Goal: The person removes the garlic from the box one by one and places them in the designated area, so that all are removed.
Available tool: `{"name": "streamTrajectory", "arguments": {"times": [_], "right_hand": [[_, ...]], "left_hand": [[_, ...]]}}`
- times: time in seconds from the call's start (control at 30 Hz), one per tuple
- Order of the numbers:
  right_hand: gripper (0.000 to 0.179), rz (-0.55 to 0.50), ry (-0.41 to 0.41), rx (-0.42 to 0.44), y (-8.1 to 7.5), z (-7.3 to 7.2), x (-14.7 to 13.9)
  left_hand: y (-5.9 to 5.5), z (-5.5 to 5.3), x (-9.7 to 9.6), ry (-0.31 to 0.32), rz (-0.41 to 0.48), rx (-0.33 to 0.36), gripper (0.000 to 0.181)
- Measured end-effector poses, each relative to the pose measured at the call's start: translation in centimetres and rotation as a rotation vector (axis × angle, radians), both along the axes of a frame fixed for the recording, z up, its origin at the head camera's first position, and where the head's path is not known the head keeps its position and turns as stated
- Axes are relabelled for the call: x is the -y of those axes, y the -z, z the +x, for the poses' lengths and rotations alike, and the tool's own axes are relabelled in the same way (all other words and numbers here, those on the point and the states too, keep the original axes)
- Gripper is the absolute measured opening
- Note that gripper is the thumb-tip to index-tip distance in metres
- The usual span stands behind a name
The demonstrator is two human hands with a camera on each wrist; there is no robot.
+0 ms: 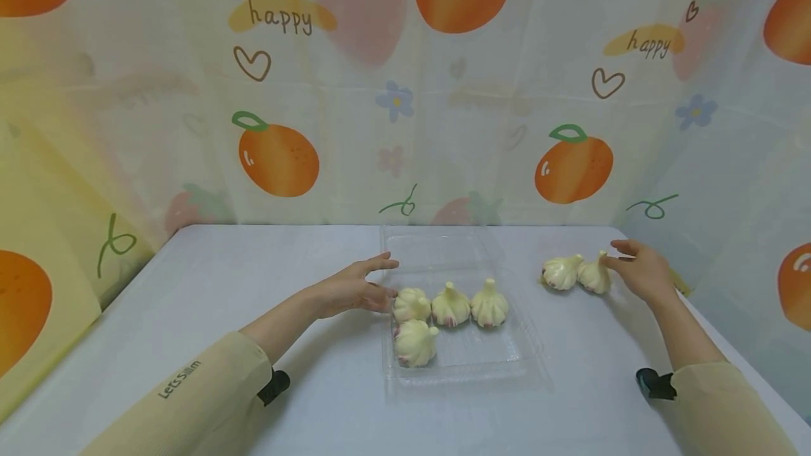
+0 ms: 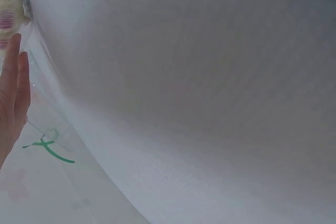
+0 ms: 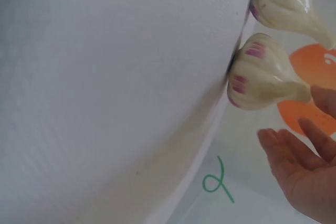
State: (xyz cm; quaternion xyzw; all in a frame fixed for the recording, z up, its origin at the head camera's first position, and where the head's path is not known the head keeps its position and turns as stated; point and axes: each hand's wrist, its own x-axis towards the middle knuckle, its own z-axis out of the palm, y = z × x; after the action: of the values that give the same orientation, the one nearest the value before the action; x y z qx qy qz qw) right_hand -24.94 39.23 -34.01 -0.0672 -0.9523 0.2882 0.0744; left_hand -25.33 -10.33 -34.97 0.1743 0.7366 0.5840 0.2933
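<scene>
My left hand [image 1: 355,288] is at the left wall of a clear plastic container [image 1: 472,354], fingers extended, fingertips at the wall. Whether they press it, I cannot tell. Inside the container are several garlic bulbs: three in a row, including a middle bulb [image 1: 450,307], plus one front bulb [image 1: 415,343] at the left. On the table to the right, two more sit side by side, a left bulb [image 1: 560,273] and a right bulb [image 1: 594,274]. Beside the latter my right hand [image 1: 643,273] has its fingers spread. In the right wrist view, the thumb [image 3: 326,100] is right by the bulb's stem.
The container's clear lid [image 1: 437,248] lies folded back behind it. All stand on a white table [image 1: 285,259]. A printed curtain [image 1: 456,125] with oranges hangs along the back edge and sides. Dark straps [image 1: 274,387] are on both wrists.
</scene>
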Motion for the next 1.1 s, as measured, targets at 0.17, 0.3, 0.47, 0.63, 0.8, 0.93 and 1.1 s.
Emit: {"name": "streamTrajectory", "arguments": {"times": [0.17,0.3,0.47,0.63,0.8,0.93,1.1], "right_hand": [[0.054,-0.066,0.155,-0.211,-0.6,0.2,0.8],[0.05,-0.129,0.218,-0.333,-1.4,0.4,1.8],[0.048,-0.193,0.211,-0.392,-2.5,0.7,3.5],[0.047,-0.241,0.144,-0.457,-3.0,0.9,5.2],[0.046,-0.253,0.05,-0.5,-3.2,1.1,6.9],[0.045,-0.256,-0.029,-0.515,-3.2,1.4,8.0],[0.043,-0.274,-0.116,-0.52,-3.3,2.0,9.6]], "left_hand": [[0.0,0.0,0.0,0.002,-0.011,-0.008,0.075],[0.1,0.0,0.0,0.002,-0.012,-0.013,0.075],[0.2,-0.1,0.1,0.008,0.007,-0.009,0.076],[0.2,-0.1,0.1,0.014,0.008,-0.016,0.076],[0.3,-0.1,0.1,0.016,0.006,-0.019,0.076],[0.3,-0.1,0.1,0.015,0.001,-0.023,0.076],[0.3,-0.1,0.1,0.012,-0.009,-0.031,0.075]]}}
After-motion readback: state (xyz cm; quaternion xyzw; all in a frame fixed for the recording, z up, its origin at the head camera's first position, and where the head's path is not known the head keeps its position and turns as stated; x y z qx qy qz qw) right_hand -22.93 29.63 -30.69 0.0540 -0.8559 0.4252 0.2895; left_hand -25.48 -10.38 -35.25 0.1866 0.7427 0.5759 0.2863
